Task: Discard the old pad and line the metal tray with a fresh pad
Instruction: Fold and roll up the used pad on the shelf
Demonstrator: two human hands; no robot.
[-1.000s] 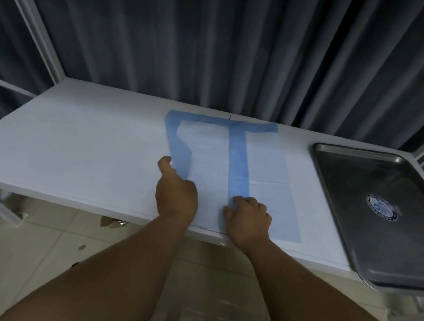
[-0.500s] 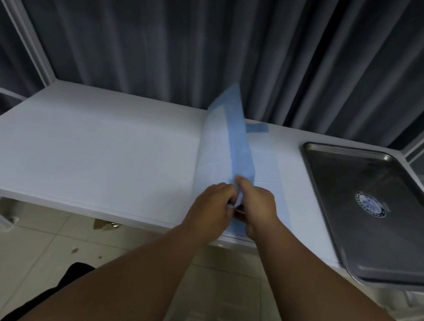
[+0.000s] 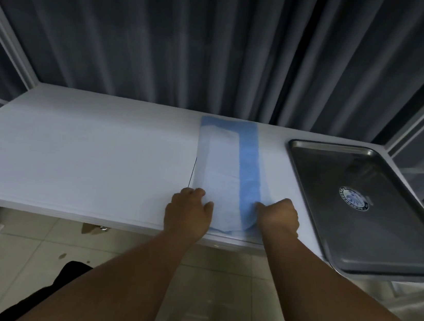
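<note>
- The pad [image 3: 226,173], white with a blue strip along it, lies folded into a long narrow band on the white surface [image 3: 85,154], running from the curtain [image 3: 221,40] side to the near edge.
- The left hand [image 3: 188,213] rests on the pad's near left corner, fingers curled; whether they pinch the edge I cannot tell.
- The right hand [image 3: 277,217] sits fisted at the near right edge, just beside the blue strip; its grip is hidden too.
- The metal tray [image 3: 387,253] lies bare to the right of the pad, apart from it, its near corner overhanging the surface.
</note>
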